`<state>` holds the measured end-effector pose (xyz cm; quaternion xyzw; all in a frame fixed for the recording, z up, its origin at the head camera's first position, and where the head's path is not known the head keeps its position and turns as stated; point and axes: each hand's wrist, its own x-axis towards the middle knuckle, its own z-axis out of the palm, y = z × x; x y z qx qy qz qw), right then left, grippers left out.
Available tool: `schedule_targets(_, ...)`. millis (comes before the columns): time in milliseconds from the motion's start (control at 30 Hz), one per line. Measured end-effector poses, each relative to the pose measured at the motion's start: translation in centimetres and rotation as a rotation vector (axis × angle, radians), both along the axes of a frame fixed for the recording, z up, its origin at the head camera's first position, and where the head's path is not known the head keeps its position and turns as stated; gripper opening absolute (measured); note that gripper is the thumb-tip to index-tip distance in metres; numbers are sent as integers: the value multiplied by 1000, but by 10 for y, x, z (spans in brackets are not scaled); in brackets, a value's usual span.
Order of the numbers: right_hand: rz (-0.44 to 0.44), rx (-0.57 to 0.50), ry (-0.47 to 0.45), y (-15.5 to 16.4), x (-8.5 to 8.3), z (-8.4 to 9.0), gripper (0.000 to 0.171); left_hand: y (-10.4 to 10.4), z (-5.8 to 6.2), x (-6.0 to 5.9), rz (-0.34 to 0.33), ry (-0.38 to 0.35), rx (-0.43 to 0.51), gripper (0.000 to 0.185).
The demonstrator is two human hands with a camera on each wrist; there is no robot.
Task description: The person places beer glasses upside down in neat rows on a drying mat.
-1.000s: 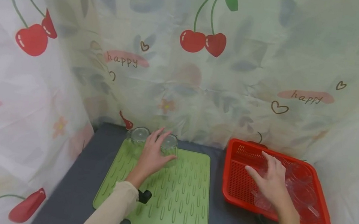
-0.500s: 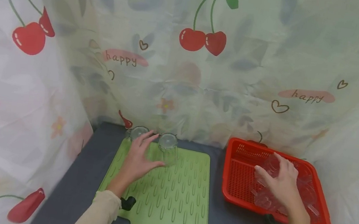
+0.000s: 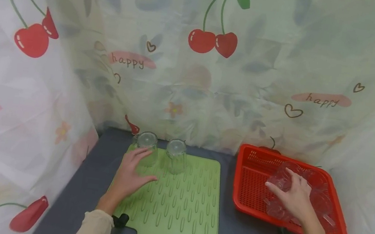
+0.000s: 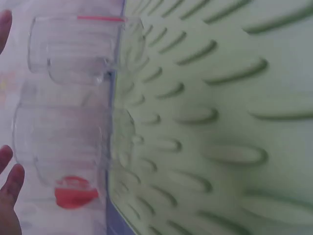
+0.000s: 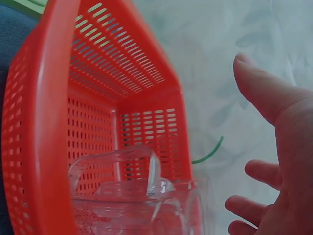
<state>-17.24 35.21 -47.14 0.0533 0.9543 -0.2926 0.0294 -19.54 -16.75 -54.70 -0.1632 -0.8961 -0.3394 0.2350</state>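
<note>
From the head view, my left hand point(image 3: 132, 173) is resting flat on the green mat point(image 3: 182, 207), its grip spread and holding nothing, fingertips just beside the left glass point(image 3: 146, 148). A second glass point(image 3: 175, 155) is standing upside down just to its right, both at the mat's far edge. My right hand point(image 3: 296, 196) is reaching into the red basket point(image 3: 246, 180), fingers lying over the pile of clear cups point(image 3: 280, 180); whether that grip is pinching one I cannot tell. The cherry curtain point(image 3: 207, 76) is closing in the dark counter point(image 3: 95, 168) on three sides.

At my left wrist, two glasses point(image 4: 73, 112) are standing at the mat's ridged edge point(image 4: 205, 122), my fingertips point(image 4: 12, 181) near them, apart.

At my right wrist, my fingers point(image 5: 274, 147) are spreading wide beside a clear cup point(image 5: 132, 196) lying against the basket wall point(image 5: 54, 122).
</note>
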Motion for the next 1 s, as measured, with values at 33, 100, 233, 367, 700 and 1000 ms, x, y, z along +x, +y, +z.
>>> schedule_targets(33, 0, 0, -7, 1, 1, -1, 113, -3, -2, 2, 11, 4, 1, 92)
schedule_targets(100, 3, 4, -20, 2, 1, -4, 114, -10, -6, 4, 20, 27, 20, 92)
schedule_targets(233, 12, 4, -37, 6, 2, -8, 114, -23, -12, 7, 33, 55, 50, 88)
schedule_targets(367, 24, 4, -43, 8, 4, -11, 113, -32, -21, 8, 75, -8, 76, 81)
schedule_targets(700, 42, -12, -62, 9, 6, -13, 112, -50, -55, 8, 108, -350, 78, 77)
schedule_targets(1000, 61, 2, -61, 10, 8, -12, 111, -54, -73, 7, 95, -539, 91, 91)
